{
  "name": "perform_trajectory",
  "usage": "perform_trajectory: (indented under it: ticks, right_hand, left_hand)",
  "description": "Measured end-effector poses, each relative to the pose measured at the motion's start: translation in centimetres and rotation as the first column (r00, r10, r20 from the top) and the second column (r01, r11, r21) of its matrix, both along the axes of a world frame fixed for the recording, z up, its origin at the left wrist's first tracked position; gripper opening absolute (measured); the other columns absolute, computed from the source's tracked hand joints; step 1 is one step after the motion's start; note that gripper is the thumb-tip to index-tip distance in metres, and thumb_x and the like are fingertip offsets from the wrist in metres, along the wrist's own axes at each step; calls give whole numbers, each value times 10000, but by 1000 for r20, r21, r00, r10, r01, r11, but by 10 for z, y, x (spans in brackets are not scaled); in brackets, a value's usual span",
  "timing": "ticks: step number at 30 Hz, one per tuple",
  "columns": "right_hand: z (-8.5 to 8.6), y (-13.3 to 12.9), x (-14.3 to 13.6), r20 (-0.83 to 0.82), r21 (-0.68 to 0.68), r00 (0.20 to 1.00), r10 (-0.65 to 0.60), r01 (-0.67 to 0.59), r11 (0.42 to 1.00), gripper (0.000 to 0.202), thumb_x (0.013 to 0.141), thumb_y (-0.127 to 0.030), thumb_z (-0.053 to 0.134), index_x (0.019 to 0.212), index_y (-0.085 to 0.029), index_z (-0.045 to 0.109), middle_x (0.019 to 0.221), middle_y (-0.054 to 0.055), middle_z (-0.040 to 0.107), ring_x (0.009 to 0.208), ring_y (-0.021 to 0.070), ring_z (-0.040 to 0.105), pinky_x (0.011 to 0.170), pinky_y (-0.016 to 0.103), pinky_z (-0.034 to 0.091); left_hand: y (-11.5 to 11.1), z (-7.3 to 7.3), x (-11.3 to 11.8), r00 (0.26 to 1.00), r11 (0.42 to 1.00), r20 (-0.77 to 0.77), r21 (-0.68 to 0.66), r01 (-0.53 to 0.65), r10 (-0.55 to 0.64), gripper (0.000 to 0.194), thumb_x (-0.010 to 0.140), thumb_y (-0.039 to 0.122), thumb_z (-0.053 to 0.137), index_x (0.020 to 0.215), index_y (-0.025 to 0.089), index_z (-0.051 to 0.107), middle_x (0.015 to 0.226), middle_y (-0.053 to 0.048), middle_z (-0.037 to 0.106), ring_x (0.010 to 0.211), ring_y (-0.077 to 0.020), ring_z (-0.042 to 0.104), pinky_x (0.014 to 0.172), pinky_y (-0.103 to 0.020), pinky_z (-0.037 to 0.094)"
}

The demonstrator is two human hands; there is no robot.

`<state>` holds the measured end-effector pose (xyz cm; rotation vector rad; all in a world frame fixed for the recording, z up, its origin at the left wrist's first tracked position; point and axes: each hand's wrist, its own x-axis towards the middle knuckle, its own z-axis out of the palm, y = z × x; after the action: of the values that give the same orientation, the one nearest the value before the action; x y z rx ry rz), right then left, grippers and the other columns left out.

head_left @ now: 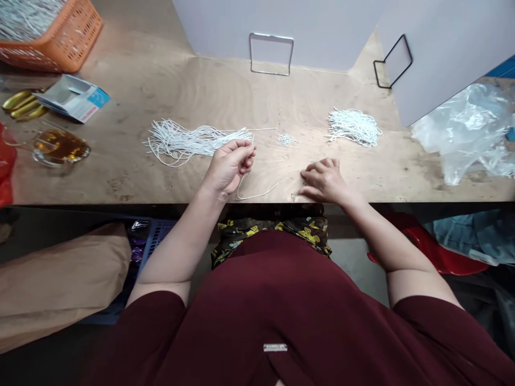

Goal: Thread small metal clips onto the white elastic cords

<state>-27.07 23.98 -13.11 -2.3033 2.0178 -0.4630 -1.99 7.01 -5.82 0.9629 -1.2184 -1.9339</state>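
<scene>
No readable writing from my view. The small box point(72, 97) at far left has a blue corner and some print, too small to make out. The metal tag point(275, 347) on my maroon top is also illegible.

My left hand point(229, 166) is raised just above the table point(132, 182), fingers pinched shut on one white cord point(257, 194). The cord drops from the fingertips, loops along the tabletop near the front edge, and ends between my two hands.

My right hand point(324, 181) lies palm down on the table near the front edge, fingers curled in, fingertips pressing the wood. I can't tell if there's anything under it. A tiny speck point(292, 196) sits just left of it, too small to identify.

The bundle of loose cords point(189, 142) is spread flat just behind and left of my left hand, its near ends almost touching the knuckles. A small clump of tiny white pieces point(286, 140) lies between and behind the hands. A second pile of cords point(353, 127) sits further back, right of my right hand.

Orange basket point(60, 37) is at the far left corner, with white cords inside. Clear plastic bag point(470, 131) is at far right.
</scene>
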Motion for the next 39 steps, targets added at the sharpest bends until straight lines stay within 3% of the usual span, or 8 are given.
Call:
perform_trajectory:
  ticks: [3, 8, 13, 18, 28, 30, 34, 39]
  right_hand:
    - [-14, 32, 15, 4, -30, 998, 69, -69, 997, 484, 883, -641, 653, 1221, -301, 720, 1173, 99, 731, 1069, 324, 533, 963, 539, 333]
    - [-34, 59, 30, 70, -83, 997, 37, -31, 996, 199, 987, -332, 570, 1099, -373, 730, 1068, 34, 774, 911, 255, 606, 867, 492, 380]
    - [-34, 58, 37, 81, -162, 996, 25, -11, 987, 202, 991, -290, 540, 1074, -316, 722, 1070, 70, 763, 916, 259, 606, 837, 468, 413]
    - [-33, 58, 34, 85, -96, 996, 38, -30, 995, 200, 993, -333, 546, 1105, -306, 710, 1111, 70, 758, 962, 265, 587, 871, 467, 414]
    - [-42, 55, 35, 365, -39, 931, 14, 0, 999, 69, 940, -328, 572, 945, -302, 636, 1150, 64, 754, 1024, 280, 650, 946, 535, 462]
    - [-38, 46, 43, 563, -124, 825, -57, 152, 981, 83, 955, -373, 554, 945, -297, 585, 1046, 70, 738, 944, 256, 675, 888, 501, 519]
    - [-13, 10, 59, 924, -116, 372, -91, 499, 859, 277, 959, -565, 566, 950, -302, 480, 866, 3, 655, 765, 173, 661, 713, 365, 584]
    - [20, -34, 65, 995, -60, 93, 21, 435, 898, 490, 818, -676, 714, 902, -280, 439, 978, -6, 666, 780, 122, 674, 670, 284, 606]
  left_hand:
    - [-1, -5, -3, 1000, 1000, 21, -1, 3, -3, 143, 717, 138, 746, 751, 176, 612, 679, 11, 601, 475, -43, 465, 404, -173, 249]
    - [7, -13, -12, 1000, 1000, 30, -19, -5, 5, 140, 690, 151, 770, 723, 170, 636, 654, 11, 613, 458, -36, 446, 408, -174, 254]
    - [19, -18, -17, 999, 993, 53, -115, 9, -2, 133, 686, 177, 785, 687, 162, 653, 636, 15, 610, 455, -34, 426, 422, -182, 286]
    - [22, -20, -16, 997, 993, 72, -119, -6, 15, 110, 697, 164, 771, 710, 170, 661, 640, 17, 619, 450, -33, 411, 415, -177, 260]
    - [26, -26, -18, 993, 990, 119, -138, 7, 10, 118, 714, 155, 770, 711, 175, 654, 637, 21, 610, 447, -42, 412, 434, -200, 280]
    - [28, -31, -20, 991, 988, 131, -154, 26, -6, 109, 713, 154, 767, 698, 172, 661, 622, 22, 604, 450, -45, 407, 440, -203, 281]
    - [35, -35, -27, 986, 972, 159, -219, 86, -51, 71, 703, 168, 774, 696, 165, 703, 626, 13, 623, 495, -60, 441, 474, -205, 322]
    - [40, -29, -31, 982, 950, 182, -294, 108, -55, 88, 707, 221, 796, 722, 173, 725, 709, -10, 688, 618, -99, 556, 565, -215, 435]
